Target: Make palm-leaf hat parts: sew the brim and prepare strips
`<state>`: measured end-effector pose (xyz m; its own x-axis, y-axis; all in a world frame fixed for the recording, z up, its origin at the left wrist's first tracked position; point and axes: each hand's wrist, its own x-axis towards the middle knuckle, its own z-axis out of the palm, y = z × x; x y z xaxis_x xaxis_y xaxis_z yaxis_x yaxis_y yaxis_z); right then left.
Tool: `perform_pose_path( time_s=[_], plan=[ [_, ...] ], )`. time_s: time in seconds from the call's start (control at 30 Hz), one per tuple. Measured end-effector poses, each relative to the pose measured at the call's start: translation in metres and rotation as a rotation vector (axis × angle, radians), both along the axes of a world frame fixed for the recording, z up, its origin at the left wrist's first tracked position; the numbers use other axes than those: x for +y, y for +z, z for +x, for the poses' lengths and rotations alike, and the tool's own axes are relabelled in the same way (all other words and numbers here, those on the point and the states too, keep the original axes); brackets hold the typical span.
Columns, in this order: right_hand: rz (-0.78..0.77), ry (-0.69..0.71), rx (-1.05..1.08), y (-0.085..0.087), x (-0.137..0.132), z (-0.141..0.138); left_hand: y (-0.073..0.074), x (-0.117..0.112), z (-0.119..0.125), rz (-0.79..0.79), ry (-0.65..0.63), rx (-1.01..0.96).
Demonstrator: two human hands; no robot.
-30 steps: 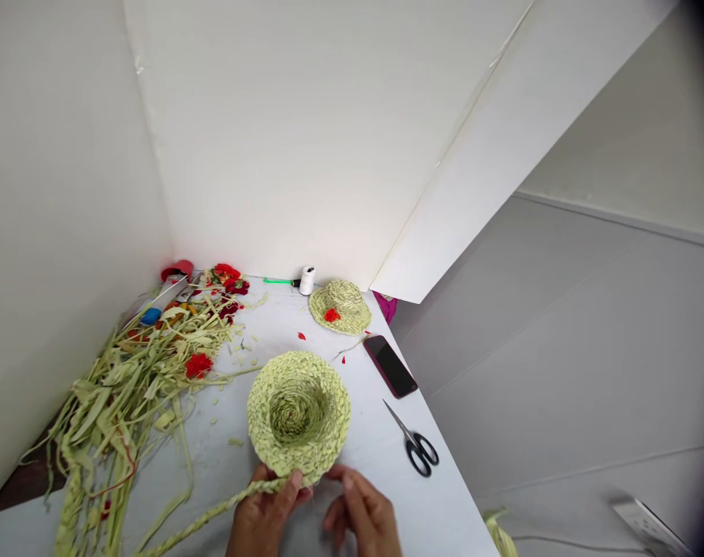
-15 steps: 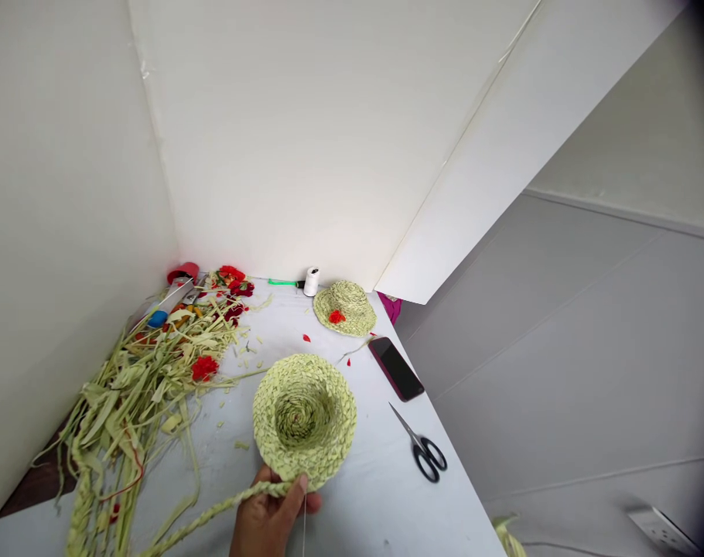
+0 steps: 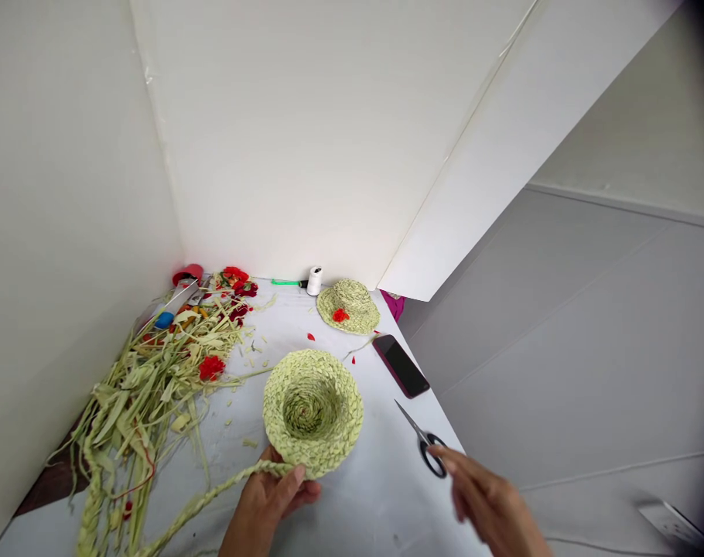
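My left hand (image 3: 268, 503) is shut on the lower rim of a woven palm-leaf hat (image 3: 313, 412), which sits bowl-up with its hollow crown showing. A long green plaited braid (image 3: 213, 495) runs from the rim down to the lower left, and my left thumb presses where it joins. My right hand (image 3: 485, 495) is open and blurred, holding nothing, with its fingertips just beside the finger loops of black-handled scissors (image 3: 427, 445). The scissors lie near the table's right edge.
A smaller woven hat with a red flower (image 3: 348, 306) and a dark phone (image 3: 401, 367) lie beyond the hands. A heap of palm strips (image 3: 155, 387) with red flowers (image 3: 211, 368) fills the left. White walls (image 3: 271, 155) bound the white table (image 3: 381, 495), which ends at a right edge.
My right hand, away from the hat and out of view half a second ago, has come in from the right beside the scissors. The hat stays in my left hand.
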<state>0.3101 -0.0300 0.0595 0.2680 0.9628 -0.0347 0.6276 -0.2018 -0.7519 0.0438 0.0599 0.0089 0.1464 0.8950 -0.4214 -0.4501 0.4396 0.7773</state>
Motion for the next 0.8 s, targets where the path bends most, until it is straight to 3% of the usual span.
perform_pose_path(
  time_s=[0.07,0.13,0.33,0.4,0.57,0.67,0.8],
  plan=[
    [-0.027,-0.289,-0.067,-0.002,0.002,0.018,-0.002,0.0,-0.003,0.002,-0.008,-0.062],
    [-0.038,-0.35,-0.055,0.0,0.003,0.022,-0.004,-0.001,-0.003,0.017,0.005,-0.076],
    [-0.185,0.033,0.112,0.027,0.032,-0.024,-0.007,-0.005,0.002,0.047,0.089,0.052],
    [-0.157,0.192,0.121,0.037,0.048,-0.044,-0.008,-0.005,0.003,0.059,0.108,0.083],
    [0.046,0.552,-0.075,0.047,0.085,-0.08,-0.008,-0.006,0.003,0.09,0.088,0.119],
    [0.081,0.737,-0.221,0.047,0.102,-0.091,-0.007,-0.005,0.003,0.082,0.097,0.118],
    [0.095,0.87,-0.331,0.049,0.117,-0.096,-0.004,-0.004,0.002,0.08,0.109,0.125]
  ],
)
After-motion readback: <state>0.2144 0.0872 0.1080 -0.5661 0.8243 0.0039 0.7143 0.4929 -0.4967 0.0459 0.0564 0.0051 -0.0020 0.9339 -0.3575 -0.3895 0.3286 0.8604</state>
